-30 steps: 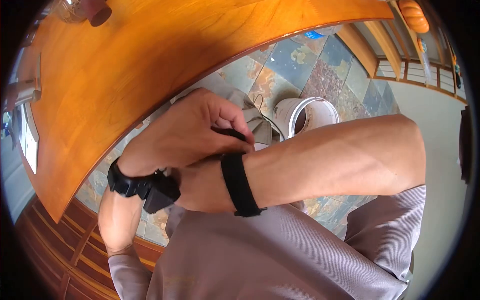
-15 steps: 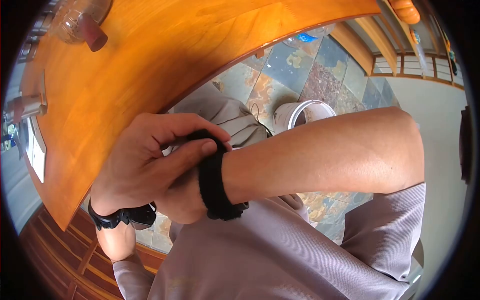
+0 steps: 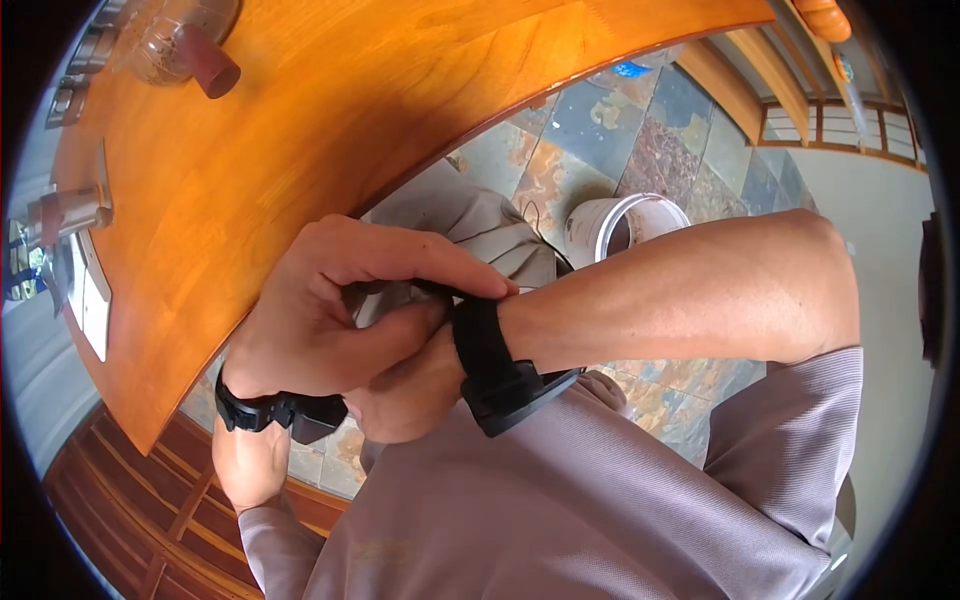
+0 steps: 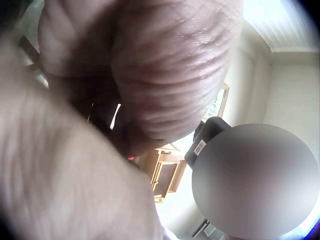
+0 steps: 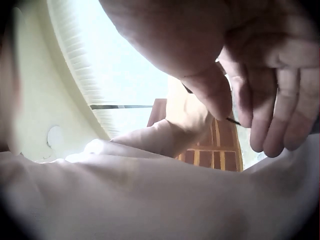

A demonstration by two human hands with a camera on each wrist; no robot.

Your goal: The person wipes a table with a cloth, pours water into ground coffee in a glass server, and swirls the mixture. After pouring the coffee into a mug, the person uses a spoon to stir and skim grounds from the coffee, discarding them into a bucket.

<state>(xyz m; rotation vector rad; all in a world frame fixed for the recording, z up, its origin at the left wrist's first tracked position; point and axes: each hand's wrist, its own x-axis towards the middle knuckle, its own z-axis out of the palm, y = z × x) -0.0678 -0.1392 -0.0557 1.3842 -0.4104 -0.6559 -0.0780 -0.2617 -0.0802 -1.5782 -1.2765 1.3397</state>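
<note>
The left hand [image 3: 300,320] reaches over the right hand [image 3: 405,405] in the head view. Its thumb and index finger grip the upper part of a black strap [image 3: 480,335] around the right wrist; the exact contact is partly hidden. A black device [image 3: 510,398] sits on this strap at the wrist's lower side. Another black device [image 3: 310,415] is on the left wrist. In the left wrist view the left palm [image 4: 175,75] is close to blurred skin. The right hand [image 5: 270,95] hangs with loosely bent fingers in the right wrist view; a small dark strip lies between thumb and fingers.
A wooden table [image 3: 300,130] curves along the upper left, with a glass jar [image 3: 160,50] and a reddish cylinder [image 3: 208,62] on it. A white bucket [image 3: 650,215] stands on the slate floor [image 3: 600,125]. Wooden slats [image 3: 140,500] are at lower left.
The left index finger has extended toward the right forearm, and the thumb has slid off the strap's face. The black device on the right strap has turned into view.
</note>
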